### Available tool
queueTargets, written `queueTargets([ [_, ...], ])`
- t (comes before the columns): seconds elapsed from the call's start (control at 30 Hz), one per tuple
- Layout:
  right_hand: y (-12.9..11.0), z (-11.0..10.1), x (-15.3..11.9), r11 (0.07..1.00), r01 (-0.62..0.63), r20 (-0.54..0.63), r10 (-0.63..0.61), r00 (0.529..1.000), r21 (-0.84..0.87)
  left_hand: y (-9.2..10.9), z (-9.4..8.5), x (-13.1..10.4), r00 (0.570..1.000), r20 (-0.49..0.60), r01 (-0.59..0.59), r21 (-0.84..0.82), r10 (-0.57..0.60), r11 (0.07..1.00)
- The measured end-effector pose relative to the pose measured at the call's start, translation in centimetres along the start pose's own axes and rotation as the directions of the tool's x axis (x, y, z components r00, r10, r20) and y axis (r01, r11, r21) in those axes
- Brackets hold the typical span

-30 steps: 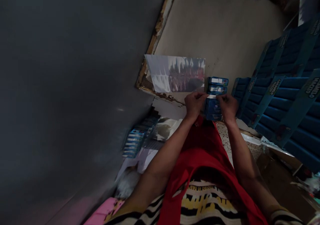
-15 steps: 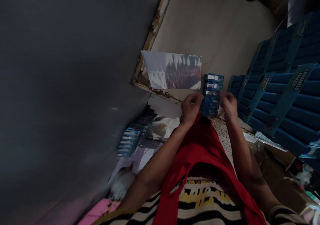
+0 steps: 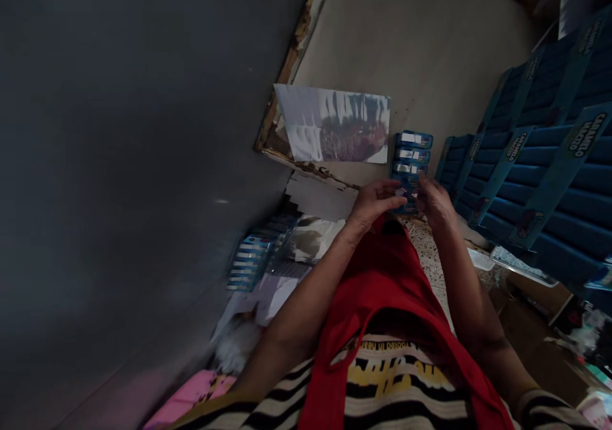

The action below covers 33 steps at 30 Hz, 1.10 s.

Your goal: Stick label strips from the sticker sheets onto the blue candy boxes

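A column of small blue packs point(image 3: 413, 139) lies near the table edge, several with a silvery rectangle on top. My left hand point(image 3: 377, 204) reaches over the lower packs from the left, thumb and fingers apart around a small pale piece that it may be touching. From the right, my right hand point(image 3: 434, 201) has its fingers pinched together at the packs' right side; what they hold is too small to make out. A shiny silver sheet point(image 3: 354, 127) lies on the table point(image 3: 430, 53), up and left of my hands.
Stacked blue boxes marked "CARAMELO MACIZO" point(image 3: 549, 181) stand at the right. Below the chipped table edge at the left are more blue packs point(image 3: 247, 264) and pale sheets point(image 3: 318, 197). A white tray point(image 3: 523, 266) sits at lower right.
My left hand has moved right, over the lower packs, and its fingers have spread. My right hand stays at the packs' right side. The whole view has shifted slightly.
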State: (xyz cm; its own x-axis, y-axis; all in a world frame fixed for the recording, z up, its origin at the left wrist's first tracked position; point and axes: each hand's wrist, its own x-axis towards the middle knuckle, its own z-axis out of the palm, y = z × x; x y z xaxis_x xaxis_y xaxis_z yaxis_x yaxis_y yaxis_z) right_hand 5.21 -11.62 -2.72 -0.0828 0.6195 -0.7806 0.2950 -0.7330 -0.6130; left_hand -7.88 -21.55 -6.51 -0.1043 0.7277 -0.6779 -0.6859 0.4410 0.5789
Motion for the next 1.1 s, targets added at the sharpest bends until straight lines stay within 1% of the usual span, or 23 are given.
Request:
queueTargets([
  [0.1,0.2,-0.4,-0.1,1.0,-0.011,0.055,0.01,0.998,0.026,-0.7,0.0,0.3,0.996,-0.07,-0.055,0.052,0.059,0.997],
  [0.2,0.4,-0.7,-0.3,1.0,-0.009,0.04,0.007,0.999,0.027,-1.1,0.0,0.7,0.982,-0.167,-0.079,0.069,0.089,0.995],
  [0.27,0.6,-0.9,-0.5,1.0,-0.003,0.026,0.003,1.0,0.022,-1.3,-0.2,0.9,0.975,-0.204,-0.075,0.076,0.09,0.994],
  [0.33,0.9,-1.0,-0.6,1.0,0.02,-0.006,-0.02,1.0,0.017,-1.3,-0.4,0.9,0.969,-0.23,-0.07,0.102,0.092,0.992],
  [0.4,1.4,-0.9,-0.6,0.996,0.093,-0.092,-0.093,0.991,-0.005,-1.3,-0.5,0.8,0.958,-0.259,-0.082,0.16,0.122,0.984],
  [0.47,2.0,-0.7,-0.6,0.98,0.19,-0.201,-0.197,0.959,-0.057,-1.4,-0.4,0.6,0.941,-0.28,-0.127,0.235,0.193,0.964],
  [0.53,2.5,-0.4,-0.3,0.958,0.262,-0.275,-0.284,0.918,-0.116,-1.4,-0.1,0.5,0.913,-0.302,-0.183,0.293,0.273,0.938],
  [0.63,3.0,0.2,0.5,0.928,0.316,-0.314,-0.366,0.876,-0.198,-1.5,0.5,0.7,0.873,-0.343,-0.231,0.333,0.345,0.914],
  [0.73,3.2,0.5,1.4,0.898,0.341,-0.327,-0.422,0.846,-0.278,-1.6,0.9,1.2,0.857,-0.369,-0.232,0.348,0.36,0.908],
  [0.8,3.2,0.5,1.9,0.893,0.341,-0.33,-0.429,0.841,-0.293,-1.6,1.0,1.7,0.85,-0.388,-0.215,0.364,0.358,0.906],
  [0.9,3.1,0.5,2.2,0.9,0.332,-0.32,-0.415,0.851,-0.283,-1.4,1.1,2.2,0.843,-0.41,-0.189,0.381,0.349,0.905],
  [1.1,3.0,0.6,2.3,0.895,0.305,-0.293,-0.403,0.867,-0.326,-1.3,1.2,2.7,0.837,-0.414,-0.202,0.374,0.357,0.905],
])
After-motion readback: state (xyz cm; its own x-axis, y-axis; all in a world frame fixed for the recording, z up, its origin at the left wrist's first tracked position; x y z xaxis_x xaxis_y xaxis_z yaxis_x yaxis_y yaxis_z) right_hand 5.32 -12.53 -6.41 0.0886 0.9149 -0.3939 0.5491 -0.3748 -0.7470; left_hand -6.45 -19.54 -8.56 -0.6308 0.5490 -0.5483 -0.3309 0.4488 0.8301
